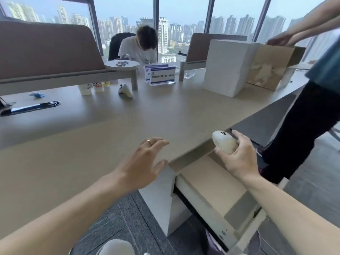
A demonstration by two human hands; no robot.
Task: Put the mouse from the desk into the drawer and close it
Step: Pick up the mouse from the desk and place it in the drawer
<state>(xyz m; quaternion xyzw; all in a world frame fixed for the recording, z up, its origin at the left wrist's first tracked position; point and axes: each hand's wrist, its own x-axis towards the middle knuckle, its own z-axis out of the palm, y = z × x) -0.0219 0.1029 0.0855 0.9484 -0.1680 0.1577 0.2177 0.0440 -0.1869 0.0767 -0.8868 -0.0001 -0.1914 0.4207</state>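
Note:
My right hand (238,159) grips a white computer mouse (223,141) and holds it over the far end of the pulled-out drawer (211,178), just off the desk edge. The drawer has a beige bottom and pale walls, and nothing lies in it. My left hand (142,165) hovers with fingers spread over the desk (110,129) near its front edge, beside the drawer's left corner. It holds nothing.
A white foam block (227,68) and a cardboard box (272,68) stand at the back right, where a standing person (301,126) leans in close to the drawer. A seated person (141,46), sign holders (161,75), cups (92,87) and a white-yellow device (126,91) lie farther back.

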